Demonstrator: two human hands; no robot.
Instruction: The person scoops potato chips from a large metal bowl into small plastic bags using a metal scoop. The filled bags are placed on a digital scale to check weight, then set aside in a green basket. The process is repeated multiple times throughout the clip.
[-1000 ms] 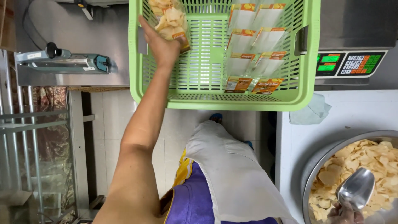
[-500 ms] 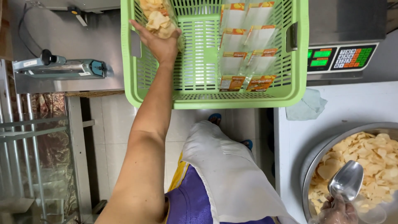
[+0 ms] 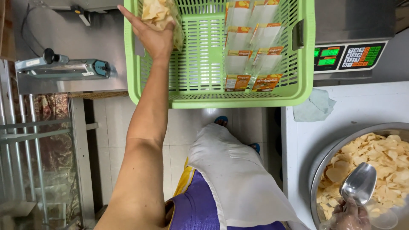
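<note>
My left hand reaches forward into a green plastic basket and holds a clear bag of chips at its far left side. Rows of filled chip packets with orange labels lie in the basket's right half. At the bottom right my right hand, in a thin clear glove, grips the handle of a metal scoop over a big metal bowl full of pale yellow chips.
A bag sealer sits on a steel surface at left. A digital scale with a keypad stands at right behind a white table holding a crumpled plastic sheet. A white apron covers my lap.
My left hand has pushed the bag of chips farther toward the basket's back left corner. The right hand and scoop have stayed over the bowl.
</note>
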